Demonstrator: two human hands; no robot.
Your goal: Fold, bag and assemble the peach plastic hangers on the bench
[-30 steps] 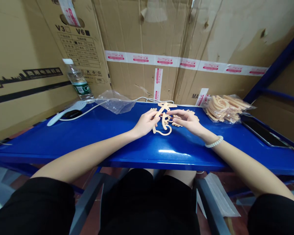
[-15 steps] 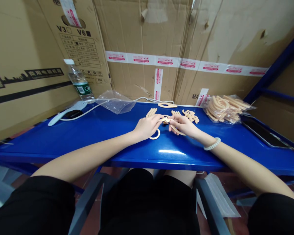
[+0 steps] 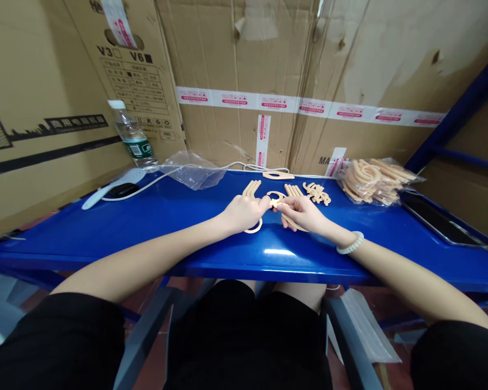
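Glossy blue worktop; cardboard stands behind. Left to right: printed carton; white-capped bottle; crumpled clear plastic; left hand and right hand, close together, both clamped on a pale piece over the worktop's middle; loose pale pieces farther back; bulging bag of similar pieces; dark flat device; blue frame post.

Illumination: moderate, diffuse; source out of view, seemingly overhead. Glare: white elongated streak near the front edge of the glossy blue flat tabletop; faint glints on the clear crinkled plastic bag of beige curved pieces. Shadow: dim beneath the tabletop; black cloth sleeves nearly featureless. Focus: large black lettering on the tan cardboard box legible, fine print smeared; small pale beige piece between the fingertips indistinct. Distortion: wide-angle stretching toward the edges.
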